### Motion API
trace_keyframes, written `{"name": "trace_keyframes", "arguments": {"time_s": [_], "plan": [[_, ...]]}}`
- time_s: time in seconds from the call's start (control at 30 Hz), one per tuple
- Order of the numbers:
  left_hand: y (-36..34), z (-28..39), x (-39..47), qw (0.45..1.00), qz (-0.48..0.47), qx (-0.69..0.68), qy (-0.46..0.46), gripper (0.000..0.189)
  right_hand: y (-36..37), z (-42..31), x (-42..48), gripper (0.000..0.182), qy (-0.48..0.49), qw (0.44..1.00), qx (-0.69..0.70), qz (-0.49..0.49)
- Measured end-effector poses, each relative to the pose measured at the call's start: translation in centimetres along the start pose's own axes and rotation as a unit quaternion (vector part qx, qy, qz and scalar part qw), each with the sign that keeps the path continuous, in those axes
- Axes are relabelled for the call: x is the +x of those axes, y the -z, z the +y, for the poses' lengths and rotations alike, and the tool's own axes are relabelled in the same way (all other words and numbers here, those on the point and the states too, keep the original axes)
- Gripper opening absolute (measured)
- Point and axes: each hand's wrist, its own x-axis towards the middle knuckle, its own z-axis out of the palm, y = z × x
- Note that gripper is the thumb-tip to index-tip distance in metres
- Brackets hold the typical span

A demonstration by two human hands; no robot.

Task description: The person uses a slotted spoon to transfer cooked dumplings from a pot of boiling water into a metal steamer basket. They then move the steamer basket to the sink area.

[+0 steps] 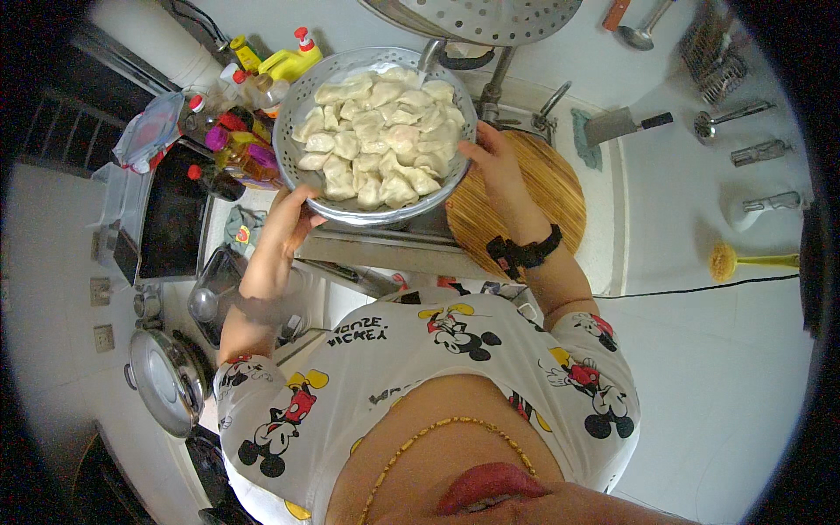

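A perforated metal steamer pan (289, 118), full of pale dumplings (384, 141), is held up in front of me. My left hand (294, 213) grips its lower left rim, with the thumb on the edge and the fingers partly hidden under it. My right hand (489, 147) holds the right side, its thumb over the rim and the other fingers hidden. A metal handle (430, 59), apparently of a utensil, rises from the dumplings near the pan's top right edge. Just right of the pan, beneath my right forearm, lies a round wooden cutting board (548, 190).
Several bottles (246, 154) crowd the left counter beside a black-fronted appliance (177, 210). A faucet (495, 92) stands behind the pan. A cleaver (610, 126) and other utensils hang on the right wall. A lidded pan (164, 380) sits at lower left.
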Motion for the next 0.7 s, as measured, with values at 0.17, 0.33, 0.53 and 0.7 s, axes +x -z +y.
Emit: {"name": "trace_keyframes", "arguments": {"time_s": [0.17, 0.33, 0.53, 0.7], "plan": [[1.2, -0.5, 1.1, 0.999, -0.036, -0.021, -0.025, 0.041, -2.2, -2.2, -0.4, 0.034, -0.092, 0.98, 0.126, 0.121], [0.6, 0.6, 0.7, 1.0, -0.021, 0.021, -0.007, 0.041, -0.7, 0.2, 1.7, 0.028, -0.129, 0.964, 0.139, 0.186], [2.1, -0.2, 2.7, 0.996, -0.085, -0.016, 0.001, 0.049, -1.3, 0.0, 2.6, 0.026, -0.182, 0.946, 0.217, 0.157], [3.6, -1.5, 4.9, 0.992, -0.118, -0.048, 0.02, 0.051, -1.8, 0.5, 2.6, 0.028, -0.116, 0.965, 0.21, 0.109]]}}
